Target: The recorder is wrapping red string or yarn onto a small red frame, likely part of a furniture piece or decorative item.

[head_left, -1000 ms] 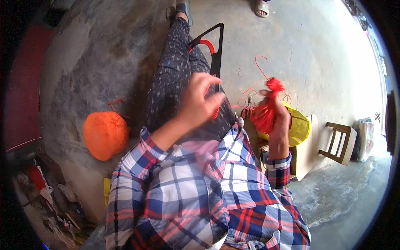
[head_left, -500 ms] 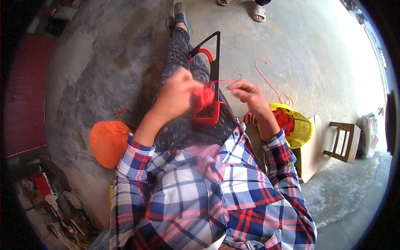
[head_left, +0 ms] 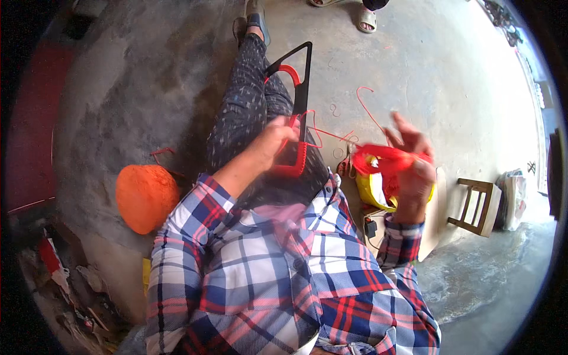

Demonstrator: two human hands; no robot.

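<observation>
Across my lap lies a black angular frame (head_left: 301, 97), its near part wrapped in red cord. My left hand (head_left: 277, 139) is closed on the red-wrapped frame near its middle; the fingertips are partly hidden and a little blurred. Out to the right, my right hand (head_left: 415, 157) grips a looped bundle of red cord (head_left: 381, 158), with one finger raised. A strand of red cord (head_left: 331, 135) runs from the frame to that bundle. Behind the bundle stands a yellow container (head_left: 371, 190) with red material in it. A pair of scissors (head_left: 345, 167) lies beside it.
An orange rounded object (head_left: 145, 198) sits on the floor to my left. To the right are a small wooden stool (head_left: 478, 204) and a stack wrapped in clear plastic (head_left: 512, 198). A black device with a cable (head_left: 370, 226) lies near my right sleeve. Another person's sandalled foot (head_left: 367, 21) is ahead.
My right hand has swung right and now holds the red cord bundle, which was by my left hand before. My left hand has moved right onto the frame.
</observation>
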